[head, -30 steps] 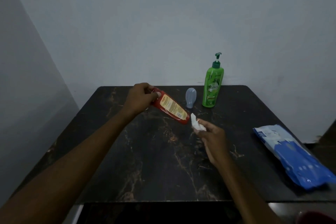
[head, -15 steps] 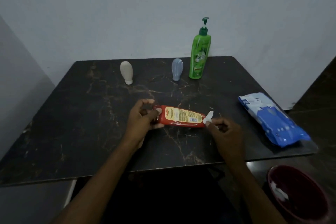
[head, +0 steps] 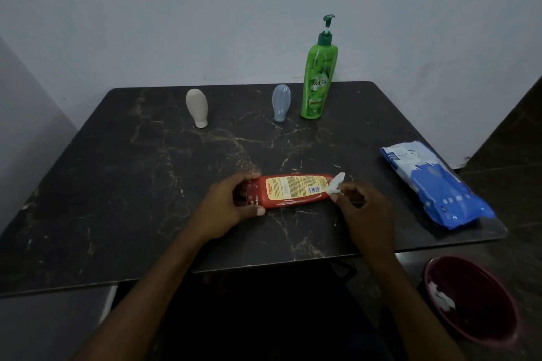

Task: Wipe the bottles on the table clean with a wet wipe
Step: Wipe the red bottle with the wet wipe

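Our left hand (head: 225, 208) grips one end of the red bottle (head: 296, 190), held level near the table's (head: 117, 184) front edge — our right hand (head: 363, 214) pinches a wet wipe (head: 335, 184) against the other end. Beyond, a green bottle (head: 318, 82) stands at the back edge.

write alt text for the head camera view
A person's left hand grips a red bottle held sideways at a dark table, while the right hand pinches a white wipe at its other end. A green pump bottle stands behind.

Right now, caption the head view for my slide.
Left hand holds red bottle sideways; right hand pinches wet wipe at its end.
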Available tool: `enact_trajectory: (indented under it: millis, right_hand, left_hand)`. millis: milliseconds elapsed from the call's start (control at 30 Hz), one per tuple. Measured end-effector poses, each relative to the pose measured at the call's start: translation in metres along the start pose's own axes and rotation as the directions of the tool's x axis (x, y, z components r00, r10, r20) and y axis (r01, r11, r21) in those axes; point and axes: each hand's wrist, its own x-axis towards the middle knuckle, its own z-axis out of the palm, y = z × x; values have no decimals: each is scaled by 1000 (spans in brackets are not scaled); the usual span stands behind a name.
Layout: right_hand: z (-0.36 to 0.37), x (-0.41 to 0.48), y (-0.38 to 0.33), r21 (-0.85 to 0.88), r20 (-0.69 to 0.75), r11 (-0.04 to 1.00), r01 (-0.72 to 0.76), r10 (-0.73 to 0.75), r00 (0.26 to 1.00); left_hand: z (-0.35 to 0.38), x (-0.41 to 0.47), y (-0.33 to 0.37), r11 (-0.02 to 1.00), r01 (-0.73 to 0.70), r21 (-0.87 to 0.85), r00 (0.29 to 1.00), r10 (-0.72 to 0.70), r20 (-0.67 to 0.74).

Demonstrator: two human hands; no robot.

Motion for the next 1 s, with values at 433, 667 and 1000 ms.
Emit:
enact_trajectory:
  millis: [433,667,1000]
  right_hand:
    - [7,3,-3,-145,-4,989,6,-6,1000]
    - [27,-12,-21,-190,10,982,11,-9,1000]
    - [57,-56,-47,-183,155,949,256,-229,961]
  left_hand:
    - [5,-2,-8,960,-162,227,982,180,-62]
    - [6,2,-13,951,-196,238,977,211,-40]
    - [7,1,-16,950,-241,197,966,255,-46]
